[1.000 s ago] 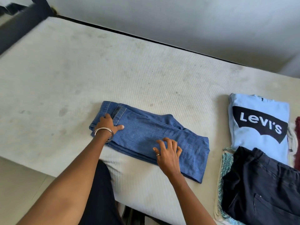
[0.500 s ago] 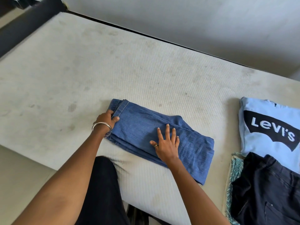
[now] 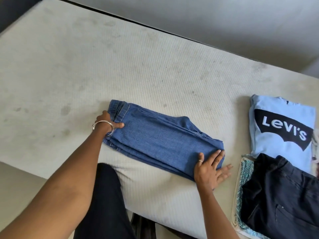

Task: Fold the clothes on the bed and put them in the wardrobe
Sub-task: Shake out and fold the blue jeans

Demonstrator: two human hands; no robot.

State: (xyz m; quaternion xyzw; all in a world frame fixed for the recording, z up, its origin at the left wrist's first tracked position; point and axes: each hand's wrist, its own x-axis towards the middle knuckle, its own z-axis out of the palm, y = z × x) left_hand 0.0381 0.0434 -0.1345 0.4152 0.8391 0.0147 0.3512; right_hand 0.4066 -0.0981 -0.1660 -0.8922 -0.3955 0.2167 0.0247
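Folded blue jeans [image 3: 160, 140] lie across the near part of the bed [image 3: 120, 62]. My left hand [image 3: 107, 124], with a silver bangle on the wrist, grips their left waistband end, thumb on top and fingers hidden past the edge. My right hand [image 3: 209, 167] lies flat on the right folded end, with straight fingers spread over the edge onto the mattress. A folded light blue Levi's shirt [image 3: 279, 128] sits at the right, with folded dark trousers [image 3: 283, 195] in front of it.
A patterned teal and white cloth [image 3: 243, 183] lies under the dark trousers at the right. A grey wall [image 3: 224, 23] runs along the bed's far edge. My dark-clothed leg [image 3: 107, 204] presses against the near mattress edge. The wardrobe is out of view.
My right hand slid from the middle of the jeans to their right end. My left hand shifted from resting on the waistband to gripping its edge. The view moved closer.
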